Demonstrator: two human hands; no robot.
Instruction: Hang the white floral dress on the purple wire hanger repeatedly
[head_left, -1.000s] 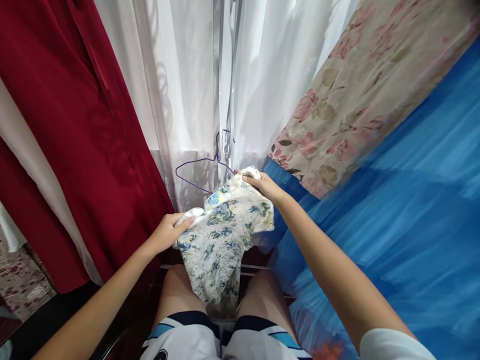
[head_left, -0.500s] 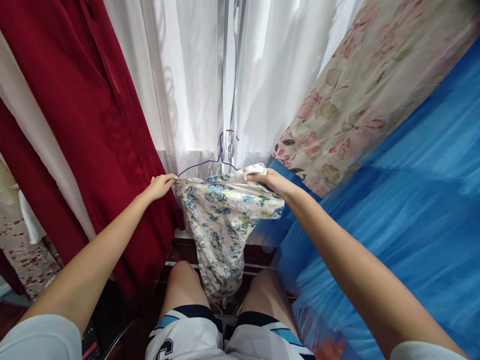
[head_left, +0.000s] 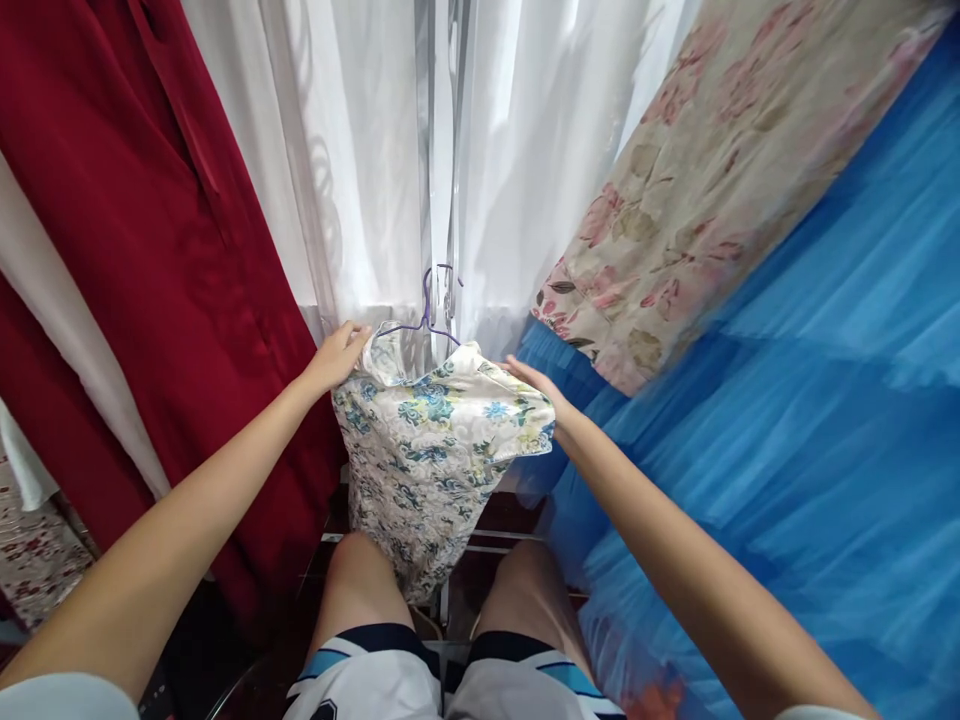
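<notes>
A white short-sleeved blouse (head_left: 420,460) with blue and yellow flowers hangs on a purple hanger (head_left: 427,318) in front of me. The hanger's hook sits at a metal rod between white drapes. My left hand (head_left: 339,358) is closed on the blouse's left shoulder, beside the neckline. Along the right shoulder lies my right hand (head_left: 538,382), its fingers stretched out against the fabric and partly hidden behind the sleeve. The blouse's body falls between my knees, its front spread fairly flat.
Dark red cloth (head_left: 217,280) hangs at the left, white drapes (head_left: 517,130) behind. Beige cloth with pink flowers (head_left: 660,200) and blue tulle (head_left: 795,430) hang at the right, close to my right arm. My bare knees (head_left: 364,580) frame the blouse's lower part.
The blouse's neckline has opened out and its shoulders now sit over the hanger. My right hand's thumb has come off the front of the fabric, and its fingers have straightened.
</notes>
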